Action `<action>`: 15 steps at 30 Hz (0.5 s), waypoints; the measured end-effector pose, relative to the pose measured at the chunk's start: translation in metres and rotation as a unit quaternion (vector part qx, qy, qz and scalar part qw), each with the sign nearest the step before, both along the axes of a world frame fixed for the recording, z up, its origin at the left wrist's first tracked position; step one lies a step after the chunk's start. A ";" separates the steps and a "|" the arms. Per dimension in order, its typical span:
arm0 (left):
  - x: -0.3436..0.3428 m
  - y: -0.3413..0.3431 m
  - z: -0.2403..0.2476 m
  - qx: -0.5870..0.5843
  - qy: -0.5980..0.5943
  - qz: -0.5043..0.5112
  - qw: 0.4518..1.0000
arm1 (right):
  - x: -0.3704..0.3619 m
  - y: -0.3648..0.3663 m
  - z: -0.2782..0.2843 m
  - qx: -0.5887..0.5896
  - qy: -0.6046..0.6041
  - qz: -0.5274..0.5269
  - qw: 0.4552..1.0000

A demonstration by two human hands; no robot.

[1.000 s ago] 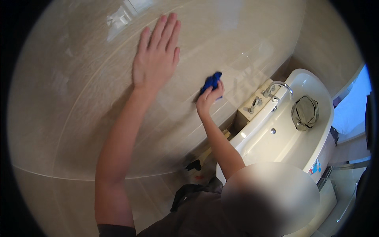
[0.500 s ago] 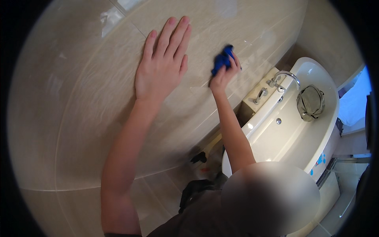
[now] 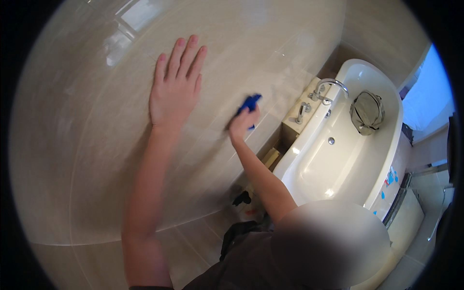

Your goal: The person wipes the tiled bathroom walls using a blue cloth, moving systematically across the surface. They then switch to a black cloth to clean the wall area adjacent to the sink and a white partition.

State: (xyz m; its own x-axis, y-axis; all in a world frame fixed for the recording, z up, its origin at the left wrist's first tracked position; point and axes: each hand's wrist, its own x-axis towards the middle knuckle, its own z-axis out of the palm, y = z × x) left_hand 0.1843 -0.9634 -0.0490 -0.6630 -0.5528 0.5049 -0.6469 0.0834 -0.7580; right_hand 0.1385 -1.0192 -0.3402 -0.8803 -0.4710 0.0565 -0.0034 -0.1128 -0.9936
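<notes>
Left hand (image 3: 175, 89) flat, fingers spread

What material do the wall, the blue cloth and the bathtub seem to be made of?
The wall looks like glossy beige ceramic or stone tile: thin joint lines and bright window reflections show. The blue cloth, crumpled in the right hand, seems soft fabric, perhaps microfibre. The bathtub appears smooth white acrylic or enamel, with shiny highlights; which one cannot be told.
</notes>
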 end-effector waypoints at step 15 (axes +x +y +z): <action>-0.019 -0.002 -0.043 0.027 -0.053 0.075 0.995 | -0.066 -0.034 -0.023 -0.232 0.118 0.028 0.965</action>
State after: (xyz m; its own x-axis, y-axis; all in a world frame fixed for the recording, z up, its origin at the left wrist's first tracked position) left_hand 0.1658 -0.9650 -0.0922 -0.6185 -0.6741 0.4039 -0.5722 0.0340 -0.8194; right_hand 0.0728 -1.0528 -0.3632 -0.7910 -0.3935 0.4684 -0.2046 -0.5514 -0.8088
